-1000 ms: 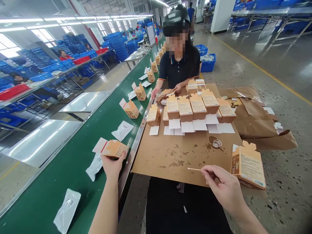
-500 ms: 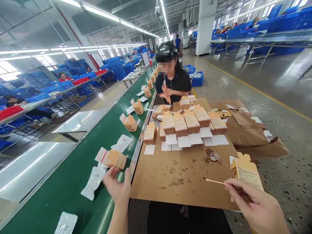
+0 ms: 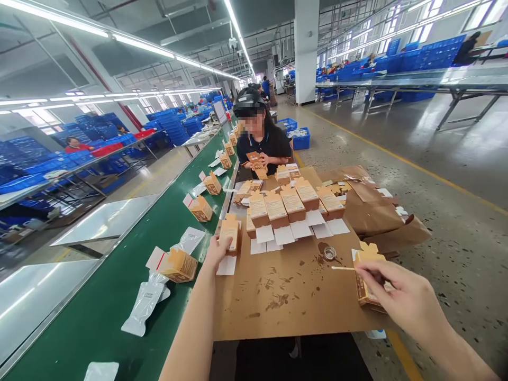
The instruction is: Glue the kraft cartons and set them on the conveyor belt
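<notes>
My left hand (image 3: 217, 248) reaches forward and closes on a small orange carton (image 3: 230, 233) with a white flap, standing at the left edge of the brown cardboard sheet (image 3: 293, 291). My right hand (image 3: 397, 296) pinches a thin wooden swab stick (image 3: 343, 268) that points left, just in front of another orange carton (image 3: 367, 275). A small round glue dish (image 3: 329, 253) sits amid brown stains between my hands. A row of several open cartons (image 3: 291, 203) stands farther back.
A green conveyor belt (image 3: 99, 312) runs along the left, carrying cartons (image 3: 177, 264) and clear plastic bags (image 3: 143, 307). A co-worker in a helmet (image 3: 257, 143) sits opposite, holding a carton. Crumpled brown paper (image 3: 377, 211) lies at the right. Blue crates fill the background.
My left hand has left the carton on the belt and moved right and forward onto the carton on the cardboard. My right hand with the stick has risen slightly. The view has tilted up.
</notes>
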A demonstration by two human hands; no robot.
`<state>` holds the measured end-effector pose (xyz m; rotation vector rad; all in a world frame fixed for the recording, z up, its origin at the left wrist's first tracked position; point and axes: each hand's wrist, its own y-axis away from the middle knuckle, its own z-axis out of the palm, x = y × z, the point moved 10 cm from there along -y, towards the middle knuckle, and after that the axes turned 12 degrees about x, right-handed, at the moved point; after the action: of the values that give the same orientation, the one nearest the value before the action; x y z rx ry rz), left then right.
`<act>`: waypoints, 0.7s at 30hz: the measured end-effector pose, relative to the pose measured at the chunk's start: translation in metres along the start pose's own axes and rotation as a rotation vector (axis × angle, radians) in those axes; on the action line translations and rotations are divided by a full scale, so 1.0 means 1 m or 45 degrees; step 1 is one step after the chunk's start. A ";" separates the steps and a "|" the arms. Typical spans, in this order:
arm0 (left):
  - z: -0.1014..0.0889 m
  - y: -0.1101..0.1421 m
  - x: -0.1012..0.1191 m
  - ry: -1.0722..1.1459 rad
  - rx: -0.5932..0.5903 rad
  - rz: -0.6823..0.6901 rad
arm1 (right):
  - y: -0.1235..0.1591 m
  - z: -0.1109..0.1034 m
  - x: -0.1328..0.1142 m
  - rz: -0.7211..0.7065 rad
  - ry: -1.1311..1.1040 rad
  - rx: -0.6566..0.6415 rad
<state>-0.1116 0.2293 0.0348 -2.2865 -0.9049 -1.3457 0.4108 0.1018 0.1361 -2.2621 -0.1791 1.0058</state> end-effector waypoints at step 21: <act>0.004 0.137 -0.055 0.561 -0.406 -0.144 | -0.036 0.100 0.056 -0.032 0.415 -0.623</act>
<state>-0.0364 0.1111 -0.0111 -2.0330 -0.7184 -2.0646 0.3836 0.2007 0.0739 -2.8205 -0.3408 0.6090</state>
